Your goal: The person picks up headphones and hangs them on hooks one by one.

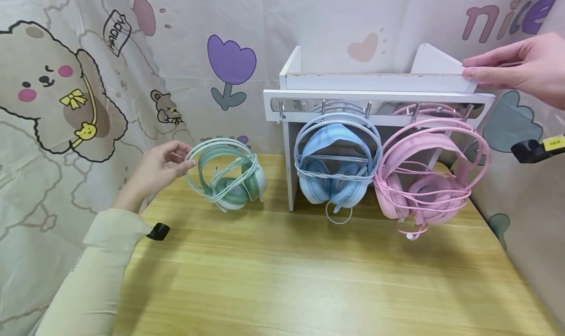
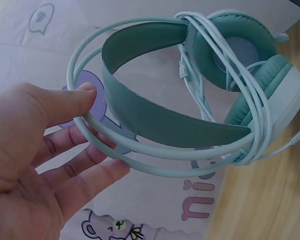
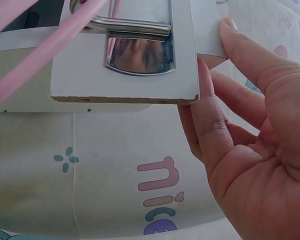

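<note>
My left hand (image 1: pixel 161 167) pinches the green headphones (image 1: pixel 261 181) by the thin outer hoops of the headband. In the left wrist view the thumb lies over the hoops and the fingers sit beneath; a pale cord is wrapped round the ear cups (image 2: pixel 287 100). They are held over the table, left of a white hook rack (image 1: pixel 379 83). At the rack's right end my right hand (image 1: pixel 527 71) grips its side panel between thumb and fingers. Blue headphones (image 1: pixel 314 184) and pink headphones (image 1: pixel 434 206) hang from the rack, cords wound round them.
Metal hooks (image 1: pixel 280 111) line the rack's front rail, the leftmost bearing nothing. The rack stands at the back of the wooden table (image 1: pixel 282 272). A printed curtain (image 1: pixel 176 41) encloses the back and sides. Black camera mounts (image 1: pixel 159 231) show at both wrists.
</note>
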Tool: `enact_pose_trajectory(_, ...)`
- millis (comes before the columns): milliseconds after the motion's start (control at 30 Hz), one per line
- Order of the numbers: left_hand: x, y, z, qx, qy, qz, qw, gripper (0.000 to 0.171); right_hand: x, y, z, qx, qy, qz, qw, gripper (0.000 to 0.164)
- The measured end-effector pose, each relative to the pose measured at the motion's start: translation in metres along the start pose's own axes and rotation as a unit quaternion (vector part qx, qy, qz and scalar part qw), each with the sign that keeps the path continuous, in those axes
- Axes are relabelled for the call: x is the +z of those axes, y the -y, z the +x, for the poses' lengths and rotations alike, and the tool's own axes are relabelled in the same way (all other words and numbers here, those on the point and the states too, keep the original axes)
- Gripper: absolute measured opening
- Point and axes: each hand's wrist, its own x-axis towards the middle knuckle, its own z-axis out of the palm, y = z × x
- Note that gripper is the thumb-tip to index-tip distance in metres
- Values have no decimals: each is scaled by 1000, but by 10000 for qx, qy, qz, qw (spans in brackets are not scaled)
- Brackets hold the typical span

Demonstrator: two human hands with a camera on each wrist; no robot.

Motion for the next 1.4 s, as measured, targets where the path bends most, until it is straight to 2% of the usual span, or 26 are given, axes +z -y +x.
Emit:
enact_pose_trajectory(133, -7, -7, 2, 111, 17, 135, 9998, 30, 0, 2, 1, -20, 17, 83, 10000, 29)
enact_pose_trajectory(433, -14, -27, 9, 509, 107, 341, 9981, 22, 0, 1, 3, 1, 109, 334, 9994, 27)
enact_pose_trajectory(600, -19, -39, 9, 604, 193, 485, 9968, 19, 0, 1, 3, -23, 103, 450, 9989, 26)
enact_pose_trajectory(967, -21, -61, 6, 801, 416, 620, 9940, 25, 0, 1, 2, -32, 72, 458, 9989, 25)
enact_pose_trajectory(1200, -21, -69, 3, 1076, 399, 709, 9909, 23, 2, -2, -1, 41, -9, -112, 9999, 31)
enact_pose_trajectory(1400, -23, -74, 3, 1279, 377, 681, 9887, 24, -1, 0, 2, -22, 16, 119, 9999, 26)
